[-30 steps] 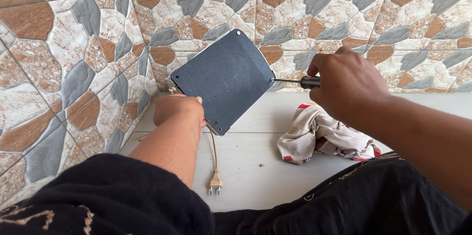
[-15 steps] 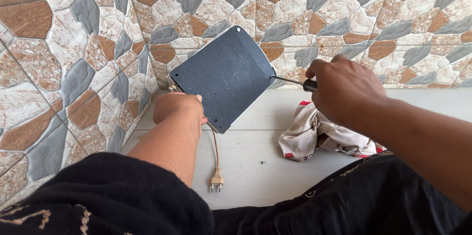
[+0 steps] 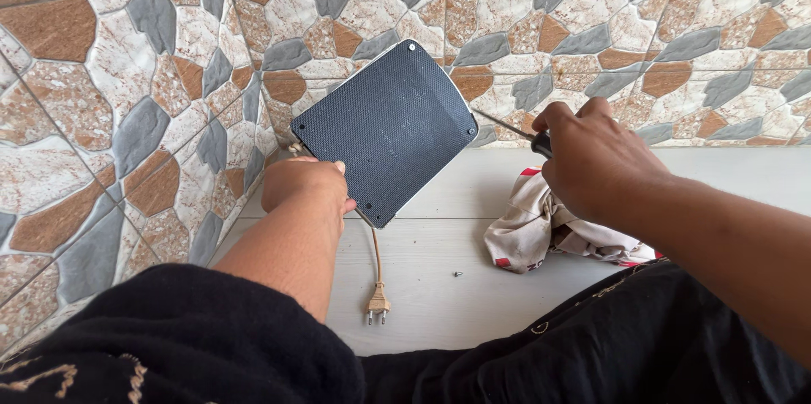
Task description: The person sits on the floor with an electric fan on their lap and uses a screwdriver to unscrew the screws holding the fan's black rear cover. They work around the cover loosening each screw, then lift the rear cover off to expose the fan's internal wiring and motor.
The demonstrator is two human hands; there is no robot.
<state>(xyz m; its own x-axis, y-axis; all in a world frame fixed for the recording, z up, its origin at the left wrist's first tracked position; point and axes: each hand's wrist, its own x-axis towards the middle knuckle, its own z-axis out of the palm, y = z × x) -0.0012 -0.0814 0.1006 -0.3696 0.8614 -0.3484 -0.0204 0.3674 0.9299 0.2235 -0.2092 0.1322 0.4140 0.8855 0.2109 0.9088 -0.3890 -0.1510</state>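
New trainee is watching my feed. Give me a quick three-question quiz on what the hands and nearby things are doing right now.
1. True or false: the left hand grips the dark panel at its lower edge.
2. Which tool does the right hand hold? A) pliers B) screwdriver C) hammer
3. What lies on the floor below the panel, at the end of the cord?

Key:
1. True.
2. B; its tip meets the panel's right edge.
3. A plug, unplugged, left of the cloth.
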